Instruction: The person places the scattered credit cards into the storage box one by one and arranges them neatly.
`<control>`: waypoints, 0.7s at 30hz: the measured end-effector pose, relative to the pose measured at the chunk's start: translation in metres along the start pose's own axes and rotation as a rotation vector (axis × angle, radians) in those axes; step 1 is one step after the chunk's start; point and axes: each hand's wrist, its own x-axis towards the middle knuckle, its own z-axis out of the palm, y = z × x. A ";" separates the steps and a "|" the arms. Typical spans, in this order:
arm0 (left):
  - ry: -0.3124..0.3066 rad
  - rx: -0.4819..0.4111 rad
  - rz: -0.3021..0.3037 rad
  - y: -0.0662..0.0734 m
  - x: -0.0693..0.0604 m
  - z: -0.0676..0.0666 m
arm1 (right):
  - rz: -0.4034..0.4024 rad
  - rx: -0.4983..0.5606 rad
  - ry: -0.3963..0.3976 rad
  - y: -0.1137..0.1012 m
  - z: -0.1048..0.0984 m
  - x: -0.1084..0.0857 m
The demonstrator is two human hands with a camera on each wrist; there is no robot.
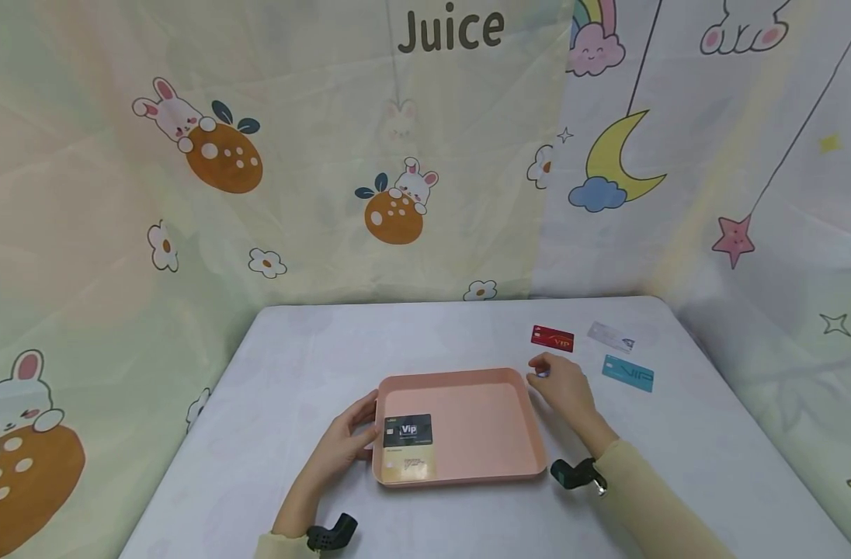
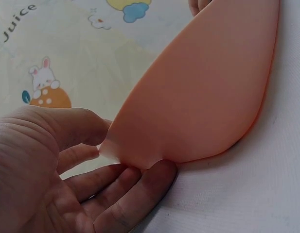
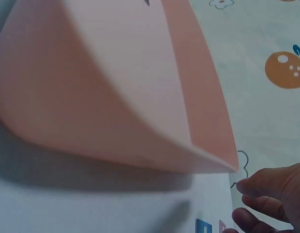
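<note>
The left hand (image 1: 346, 436) holds the left edge of a pink tray (image 1: 481, 427), its thumb by the rim and its fingers against the outer wall in the left wrist view. Inside the tray, at the left, a dark Vip card (image 1: 408, 429) lies directly above a gold card (image 1: 408, 464). The right hand (image 1: 564, 388) hovers off the tray's far right corner, fingers loosely bent with nothing visible between them. In the right wrist view a small gap separates its fingertips (image 3: 243, 186) from the tray corner.
Beyond the right hand, a red VIP card (image 1: 553, 338), a pale silver card (image 1: 611, 338) and a blue VIP card (image 1: 628, 373) lie on the white table (image 1: 314, 341). Printed cloth (image 1: 314, 194) hangs behind and along the sides.
</note>
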 end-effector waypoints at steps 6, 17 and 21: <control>-0.003 0.009 0.000 0.000 0.000 0.000 | 0.035 -0.030 -0.028 0.012 0.000 0.001; 0.001 0.017 0.002 -0.001 -0.001 0.000 | 0.075 -0.049 -0.009 0.039 -0.003 0.006; -0.004 0.038 0.016 -0.002 -0.001 0.000 | 0.076 -0.059 -0.012 0.046 -0.007 0.008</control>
